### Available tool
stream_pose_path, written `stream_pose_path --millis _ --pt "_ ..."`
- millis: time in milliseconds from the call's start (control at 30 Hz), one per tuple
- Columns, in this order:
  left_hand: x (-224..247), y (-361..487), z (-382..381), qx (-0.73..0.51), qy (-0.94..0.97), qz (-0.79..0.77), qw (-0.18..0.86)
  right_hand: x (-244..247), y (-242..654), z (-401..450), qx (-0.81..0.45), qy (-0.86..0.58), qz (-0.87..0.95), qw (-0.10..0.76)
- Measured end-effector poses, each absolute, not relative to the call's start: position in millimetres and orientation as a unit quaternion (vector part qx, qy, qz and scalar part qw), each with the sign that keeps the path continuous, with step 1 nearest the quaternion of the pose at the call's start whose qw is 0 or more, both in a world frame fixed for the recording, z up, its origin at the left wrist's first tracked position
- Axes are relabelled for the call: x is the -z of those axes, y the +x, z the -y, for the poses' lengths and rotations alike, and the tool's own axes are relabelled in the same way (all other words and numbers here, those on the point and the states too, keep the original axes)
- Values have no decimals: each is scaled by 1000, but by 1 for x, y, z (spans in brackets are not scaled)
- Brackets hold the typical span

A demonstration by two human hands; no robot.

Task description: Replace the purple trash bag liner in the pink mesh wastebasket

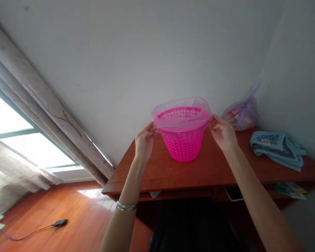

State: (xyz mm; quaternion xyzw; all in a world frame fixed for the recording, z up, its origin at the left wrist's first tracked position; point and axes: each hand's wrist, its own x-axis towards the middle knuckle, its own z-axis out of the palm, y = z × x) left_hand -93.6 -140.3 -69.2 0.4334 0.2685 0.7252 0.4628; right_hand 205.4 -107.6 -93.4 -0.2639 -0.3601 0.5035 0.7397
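A bright pink perforated plastic basket stands upright on the brown wooden desk. A thin, see-through purple plastic bag is spread around its rim, with part of its edge standing above the far side. At the rim's left side, my left hand pinches the bag's edge. My right hand grips the bag at the right side of the rim, fingers closed. The fingertips of both hands are partly hidden by the film.
A tied purple bag with contents sits at the back right. A folded blue towel lies on the desk's right. Below the desktop, a shelf holds a phone-like object. Curtains hang left; a black adapter with cable lies on the floor.
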Motion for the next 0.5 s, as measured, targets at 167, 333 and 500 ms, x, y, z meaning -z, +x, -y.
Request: stream_pose_path --millis 167,333,500 --pt "62 -108 113 -638 611 -429 190 93 223 88 -243 -407 557 682" --pt "47 -115 102 -551 681 -481 7 80 238 87 -22 -493 678 545" --pt "35 -122 86 -589 660 -459 85 69 255 78 -41 -495 686 532"
